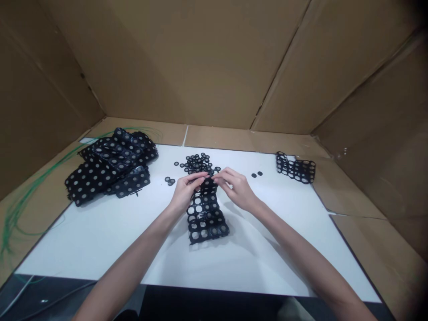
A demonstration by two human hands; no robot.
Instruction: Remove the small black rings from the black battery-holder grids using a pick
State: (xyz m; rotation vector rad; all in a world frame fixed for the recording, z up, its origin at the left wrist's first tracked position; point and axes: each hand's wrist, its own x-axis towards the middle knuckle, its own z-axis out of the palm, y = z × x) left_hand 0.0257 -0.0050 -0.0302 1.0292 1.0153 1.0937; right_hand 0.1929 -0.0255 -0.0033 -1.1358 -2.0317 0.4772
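Black grid (204, 206) pinched by left hand (183, 192), right hand (236, 189)

This view comes from one camera worn on the person's head, so it looks from above the near edge of the flat white table board (100, 249), facing forward and down. The bare left hand (185, 191) and bare right hand (236, 189) stand near to the camera, in the middle of the frame, over the black plastic grid strip with round holes (204, 213). Farther away, the view reaches up the brown corrugated cardboard walls (174, 58) behind the board.
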